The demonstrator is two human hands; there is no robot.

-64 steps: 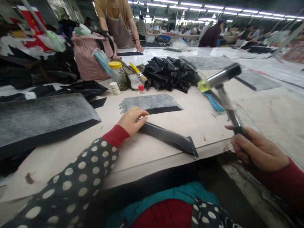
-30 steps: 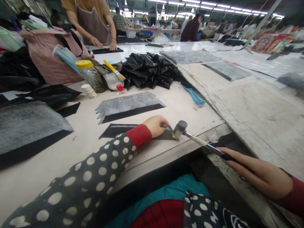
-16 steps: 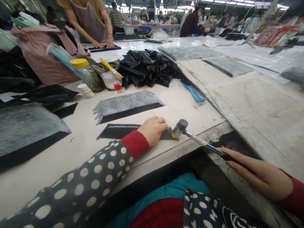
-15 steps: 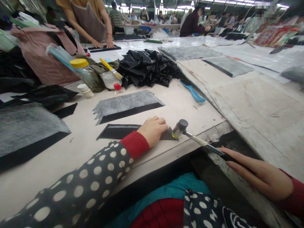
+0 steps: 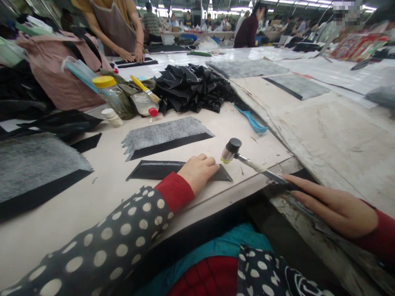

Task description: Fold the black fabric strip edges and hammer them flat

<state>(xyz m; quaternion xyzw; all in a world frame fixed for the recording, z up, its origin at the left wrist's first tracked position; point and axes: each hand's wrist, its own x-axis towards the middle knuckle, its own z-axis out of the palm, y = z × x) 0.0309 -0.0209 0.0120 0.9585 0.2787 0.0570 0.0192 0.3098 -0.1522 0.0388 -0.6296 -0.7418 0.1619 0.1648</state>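
Note:
In the head view my left hand (image 5: 200, 172) rests on a folded black strip (image 5: 154, 169), its bent fingers pressing the strip to the board near its right end. The fingertips are partly hidden. My right hand (image 5: 335, 207) is closed around the handle of a mallet (image 5: 232, 150), which has a black face on top and a yellowish face below. The mallet head hangs just above the strip's right end, apart from it. Behind the strip lies a grey-backed piece with a black edge (image 5: 168, 137).
A larger grey-backed piece (image 5: 40, 164) lies at left. Farther back are a yellow-lidded jar (image 5: 117, 98), a small white-capped bottle (image 5: 111, 118), a brush (image 5: 145, 88), a heap of black pieces (image 5: 194, 88) and a blue tool (image 5: 251, 119). Another person's hands (image 5: 132, 54) work across the table.
The mallet head has risen off the right end of the black strip and tilted slightly. My left hand stays in nearly the same place on the strip.

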